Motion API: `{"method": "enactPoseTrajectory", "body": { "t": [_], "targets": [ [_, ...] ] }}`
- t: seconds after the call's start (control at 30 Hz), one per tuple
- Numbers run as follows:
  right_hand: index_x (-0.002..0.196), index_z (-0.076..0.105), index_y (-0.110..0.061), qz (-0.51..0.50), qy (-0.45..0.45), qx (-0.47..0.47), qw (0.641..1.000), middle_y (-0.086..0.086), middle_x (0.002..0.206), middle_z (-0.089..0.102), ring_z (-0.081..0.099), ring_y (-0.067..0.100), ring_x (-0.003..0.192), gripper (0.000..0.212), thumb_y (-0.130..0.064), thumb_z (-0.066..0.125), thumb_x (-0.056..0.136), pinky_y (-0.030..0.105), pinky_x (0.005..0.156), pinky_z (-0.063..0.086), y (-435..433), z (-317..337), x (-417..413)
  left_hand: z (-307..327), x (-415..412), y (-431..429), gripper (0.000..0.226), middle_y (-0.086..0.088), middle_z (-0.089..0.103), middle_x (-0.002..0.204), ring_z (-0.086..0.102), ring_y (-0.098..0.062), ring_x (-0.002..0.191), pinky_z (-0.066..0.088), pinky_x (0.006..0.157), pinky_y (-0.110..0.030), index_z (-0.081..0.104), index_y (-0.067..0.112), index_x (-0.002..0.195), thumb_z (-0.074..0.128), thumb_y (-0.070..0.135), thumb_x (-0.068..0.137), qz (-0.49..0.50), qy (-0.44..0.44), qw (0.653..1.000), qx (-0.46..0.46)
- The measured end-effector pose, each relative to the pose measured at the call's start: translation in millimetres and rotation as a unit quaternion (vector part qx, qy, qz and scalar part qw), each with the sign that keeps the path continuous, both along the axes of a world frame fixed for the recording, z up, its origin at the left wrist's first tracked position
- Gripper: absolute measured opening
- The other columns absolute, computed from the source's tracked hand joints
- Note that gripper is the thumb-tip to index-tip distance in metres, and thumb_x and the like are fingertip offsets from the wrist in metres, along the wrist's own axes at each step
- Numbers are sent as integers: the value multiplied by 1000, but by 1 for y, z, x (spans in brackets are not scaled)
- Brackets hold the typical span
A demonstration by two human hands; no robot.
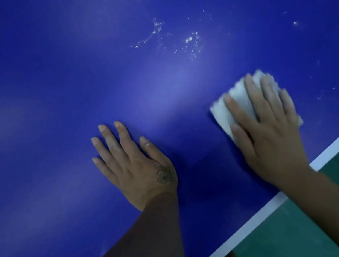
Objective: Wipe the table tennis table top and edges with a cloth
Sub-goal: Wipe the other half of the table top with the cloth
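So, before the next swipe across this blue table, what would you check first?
1. The cloth lies flat under the right hand: ok.
2. The left hand rests flat on the table top, apart from the cloth: ok.
3. The white specks beyond the cloth are wiped away: not ok.
4. The white edge line is wiped: cannot tell.
5. The cloth is clean enough: cannot tell, because it is blurred.
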State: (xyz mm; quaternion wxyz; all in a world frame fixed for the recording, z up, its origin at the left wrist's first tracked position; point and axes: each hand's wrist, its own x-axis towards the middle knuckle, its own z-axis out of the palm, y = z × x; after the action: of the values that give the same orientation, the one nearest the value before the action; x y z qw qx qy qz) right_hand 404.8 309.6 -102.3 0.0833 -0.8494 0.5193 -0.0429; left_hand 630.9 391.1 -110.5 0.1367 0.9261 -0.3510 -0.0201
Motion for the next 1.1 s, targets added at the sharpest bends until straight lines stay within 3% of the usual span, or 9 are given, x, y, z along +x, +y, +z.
{"method": "enactPoseTrajectory", "body": {
  "t": [0.2,0.33,0.47,0.57,0.73,0.83,0.9,1.0,1.1],
  "targets": [
    [163,44,-34,106,31,56,992,12,178,22,15,52,162,60,-36,51,104,77,123,17,109,2,6,2,1,-1,57,-7,21,180,12,-30,168,9,136,-55,36,15,168,37,33,114,1,6,1000,8],
    [166,38,-36,200,18,26,979,12,178,22,17,49,163,59,-38,49,109,71,127,19,53,6,47,22,5,4,53,-9,25,178,16,-32,167,13,135,-57,42,12,165,45,27,114,-27,59,998,-4],
    [170,26,-33,36,47,-18,998,12,179,16,10,49,164,54,-43,25,117,69,129,10,-54,2,60,26,48,0,48,-15,38,172,31,-35,162,24,131,-57,58,6,153,61,18,107,-9,88,994,-64],
    [170,30,-32,-12,34,-13,999,17,179,13,5,53,163,53,-40,30,117,69,129,10,-20,5,62,35,84,-36,50,-15,34,174,27,-34,164,20,133,-52,56,6,153,60,19,105,30,99,991,-83],
    [161,44,-39,191,9,81,978,20,177,19,11,56,161,69,-26,68,97,73,127,19,109,13,93,22,129,-82,61,-8,22,180,13,-31,168,7,136,-49,38,14,167,40,39,112,-50,39,998,1],
    [165,40,-36,269,-7,56,962,15,177,23,15,48,163,60,-35,56,107,65,130,18,66,12,114,14,138,-78,63,-6,18,181,10,-30,168,6,136,-51,30,17,171,30,46,114,-93,1,995,18],
    [166,40,-37,201,-5,32,979,15,177,21,12,49,164,52,-41,38,114,66,130,16,7,6,131,11,140,-76,62,-6,18,181,10,-30,168,8,136,-51,30,18,171,31,45,115,-102,-11,995,18],
    [169,30,-38,0,-2,2,1000,12,180,15,7,45,165,52,-44,24,117,68,130,9,-68,5,155,14,139,-77,58,-4,20,180,13,-28,168,10,136,-49,33,20,170,35,40,116,-92,-16,996,12],
    [169,29,-37,39,-7,-13,999,16,179,13,5,46,165,53,-38,30,116,70,130,7,-53,-5,170,14,138,-79,56,-6,25,179,16,-29,167,11,136,-49,38,18,168,41,33,114,-81,-15,997,-1]
  ]
}}
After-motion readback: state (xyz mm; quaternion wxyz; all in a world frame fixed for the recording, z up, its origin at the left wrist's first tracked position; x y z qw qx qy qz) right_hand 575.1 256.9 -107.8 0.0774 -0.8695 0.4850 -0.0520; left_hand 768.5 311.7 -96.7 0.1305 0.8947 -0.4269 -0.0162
